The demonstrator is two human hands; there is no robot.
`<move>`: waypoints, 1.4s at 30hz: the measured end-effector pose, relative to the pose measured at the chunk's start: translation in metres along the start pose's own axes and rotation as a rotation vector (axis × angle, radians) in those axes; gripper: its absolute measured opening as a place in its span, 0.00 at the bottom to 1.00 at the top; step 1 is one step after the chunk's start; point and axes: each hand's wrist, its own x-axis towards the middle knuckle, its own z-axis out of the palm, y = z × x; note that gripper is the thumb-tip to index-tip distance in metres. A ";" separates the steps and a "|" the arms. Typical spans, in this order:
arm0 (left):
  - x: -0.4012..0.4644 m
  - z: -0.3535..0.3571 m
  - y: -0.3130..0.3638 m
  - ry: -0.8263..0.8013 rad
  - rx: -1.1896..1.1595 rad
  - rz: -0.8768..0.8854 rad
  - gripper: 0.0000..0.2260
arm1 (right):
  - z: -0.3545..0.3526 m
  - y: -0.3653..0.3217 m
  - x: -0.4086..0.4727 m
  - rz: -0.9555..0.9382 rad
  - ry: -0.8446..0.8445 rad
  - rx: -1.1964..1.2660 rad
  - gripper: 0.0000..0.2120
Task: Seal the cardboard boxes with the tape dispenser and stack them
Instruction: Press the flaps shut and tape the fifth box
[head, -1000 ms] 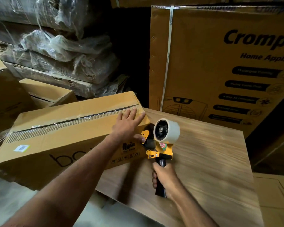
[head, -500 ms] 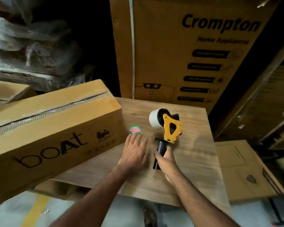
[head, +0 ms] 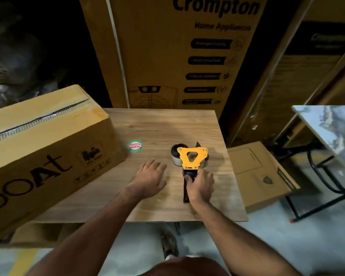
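right hand (head: 200, 186) fingers curled on black handle of yellow tape dispenser (head: 191, 159), lying flat on wood-grain table (head: 157, 124); grip looks loose. left hand (head: 149, 179) spread, palm down beside it. taped cardboard box (head: 44, 144) at table's left.

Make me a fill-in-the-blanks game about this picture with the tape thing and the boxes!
1. The tape dispenser lies on the wooden ____.
2. The big box on the left says ____.
3. The right hand rests on the dispenser's black ____.
4. The round sticker is green, white and ____.

Missing words: table; boAt; handle; red
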 end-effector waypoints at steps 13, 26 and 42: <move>-0.024 -0.123 -0.099 0.877 -0.067 -0.491 0.16 | 0.008 -0.173 -0.006 -0.746 -0.086 0.683 0.06; 0.002 -0.137 -0.163 0.315 0.233 -0.562 0.42 | 0.020 -0.247 0.022 -0.817 -0.193 0.803 0.04; -0.025 -0.135 -0.120 0.475 -0.114 -0.339 0.28 | 0.002 -0.294 0.036 -0.601 -0.339 0.822 0.11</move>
